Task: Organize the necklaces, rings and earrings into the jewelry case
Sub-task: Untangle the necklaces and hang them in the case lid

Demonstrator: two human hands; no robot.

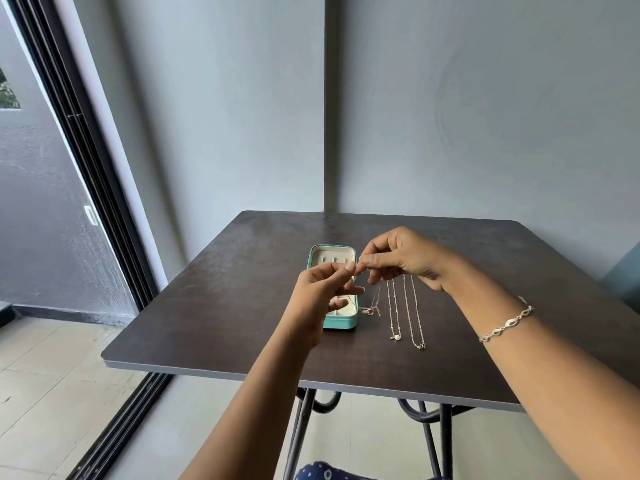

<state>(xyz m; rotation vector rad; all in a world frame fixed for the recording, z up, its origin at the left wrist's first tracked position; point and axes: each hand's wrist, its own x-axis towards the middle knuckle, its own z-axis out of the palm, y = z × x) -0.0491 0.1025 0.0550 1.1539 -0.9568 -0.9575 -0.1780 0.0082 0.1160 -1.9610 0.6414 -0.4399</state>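
- Fingers [348, 268] of our left hand [320, 296] are curled, thumb and forefinger pinched tip to tip. They meet the pinched fingertips of our right hand [405, 258] in the air above the jewelry case [341, 322].
- Between the two pinches we hold a pendant necklace [370, 310]. Its chain is too fine for us to trace right up to the fingertips, but thin strands drop from them, one toward the case and one just to the right of it.
- That necklace's pinkish looped pendant rests on the table [242, 289], just beside the near right corner of the case.
- We see the case lying open, teal outside and cream inside, its long side running away from us. The far half shows a row of small pegs; the near half is partly hidden behind our left hand.
- To the right of the pendant, a pearl necklace [396, 337] and a charm necklace [420, 346] lie stretched side by side in narrow loops. Their pendants point toward us and their far ends are hidden under our right hand.
- We wear a silver-coloured bracelet [507, 323] on the right forearm.
- Our table is dark brown on dark metal legs [301, 427] and stands near a grey wall [485, 116]. A black sliding-door frame [86, 168] runs along the left, and a blue dotted cloth [322, 471] shows at the bottom edge.
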